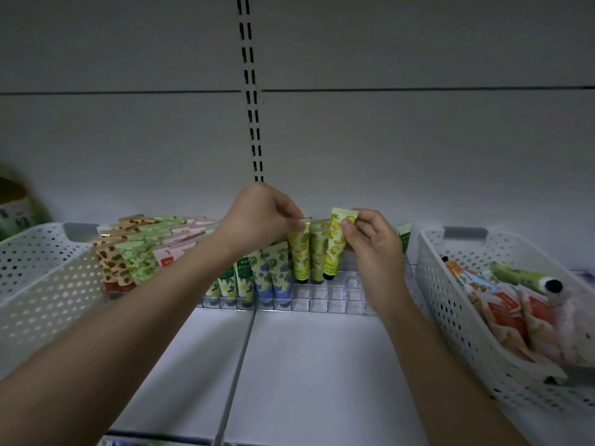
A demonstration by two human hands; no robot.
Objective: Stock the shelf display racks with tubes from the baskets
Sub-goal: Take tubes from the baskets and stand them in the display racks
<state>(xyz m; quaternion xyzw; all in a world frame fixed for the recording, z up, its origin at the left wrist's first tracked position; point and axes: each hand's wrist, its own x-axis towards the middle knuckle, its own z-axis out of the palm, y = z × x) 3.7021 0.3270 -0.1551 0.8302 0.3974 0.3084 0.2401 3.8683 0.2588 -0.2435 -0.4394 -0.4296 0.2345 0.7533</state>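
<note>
A clear display rack stands at the back of the white shelf, its left part filled with upright tubes. My right hand pinches the top of a yellow tube, cap down, over the rack next to two other yellow tubes. My left hand pinches the top edge of the leftmost yellow tube in the rack. Blue flowered tubes and green-and-white tubes stand further left. The right white basket holds several orange and green tubes.
A second white perforated basket sits at the left. A row of red, green and pink tubes leans beside it. A green container shows at the far left edge. A slotted upright runs up the back wall.
</note>
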